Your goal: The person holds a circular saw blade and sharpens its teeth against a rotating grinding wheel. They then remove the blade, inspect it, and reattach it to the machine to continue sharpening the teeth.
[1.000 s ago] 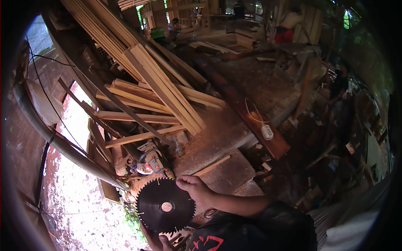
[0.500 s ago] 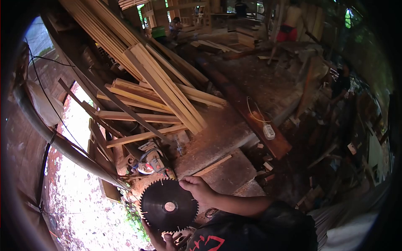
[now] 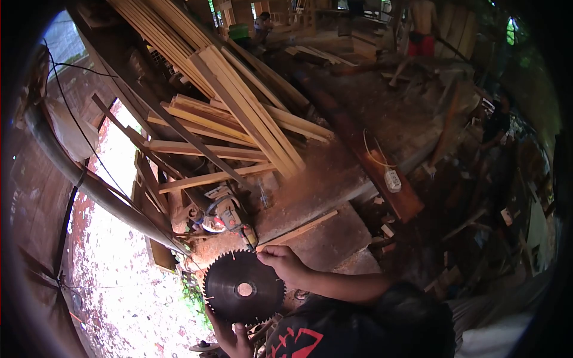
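Circular saw blade (image 3: 243, 306) held between two hands at the lower centre of the view, its dark disc facing the camera, with a toothed rim and a round central hole. The right hand (image 3: 285, 264), its arm entering from the right, is clamped on the upper right rim. The left hand (image 3: 231, 340), apart from the right, lies below, with fingers extending to the lower left rim and the thumb raised separately; whether it grips the blade cannot be told. Just beyond the upper rim sits a power tool (image 3: 228, 216). A narrow wooden strip (image 3: 305, 230) lies near the right hand. Farther off, long timber boards (image 3: 253, 113) lean over shorter crossed pieces, and a white box (image 3: 392, 181) with a looped cord rests on a dark plank (image 3: 407, 206). In the background stands a person in red shorts (image 3: 421, 45).
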A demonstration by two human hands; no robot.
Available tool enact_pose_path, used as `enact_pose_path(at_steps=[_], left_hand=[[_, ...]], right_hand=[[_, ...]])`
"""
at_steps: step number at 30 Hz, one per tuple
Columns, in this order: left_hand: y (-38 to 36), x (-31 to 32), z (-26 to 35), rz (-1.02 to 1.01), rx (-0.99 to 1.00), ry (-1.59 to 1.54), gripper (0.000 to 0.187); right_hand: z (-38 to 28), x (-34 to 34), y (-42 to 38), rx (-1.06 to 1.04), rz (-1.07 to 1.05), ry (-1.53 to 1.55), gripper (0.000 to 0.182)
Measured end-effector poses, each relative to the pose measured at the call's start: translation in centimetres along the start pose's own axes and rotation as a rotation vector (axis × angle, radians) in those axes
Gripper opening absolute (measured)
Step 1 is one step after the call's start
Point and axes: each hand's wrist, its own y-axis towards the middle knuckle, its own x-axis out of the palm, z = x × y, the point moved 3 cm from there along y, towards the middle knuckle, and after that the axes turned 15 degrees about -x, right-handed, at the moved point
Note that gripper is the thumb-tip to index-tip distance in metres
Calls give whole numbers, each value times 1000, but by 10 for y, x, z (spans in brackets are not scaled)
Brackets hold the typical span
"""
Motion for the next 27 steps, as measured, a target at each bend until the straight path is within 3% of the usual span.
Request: enact_pose_path(at_steps=[4, 16, 19, 27], left_hand=[[-9, 2, 17, -17, -133, -58, 71], [-20, 5, 51, -26, -273, -50, 66], [-13, 3, 35, -43, -151, -42, 67], [-12, 7, 37, -72, -160, -59, 69]], right_hand=[[9, -6, 2, 4, -35, -14, 17], [8, 1, -2, 51, -17, -50, 18], [4, -1, -3, 49, 7, -49, 17], [7, -8, -6, -18, 103, -56, 23]])
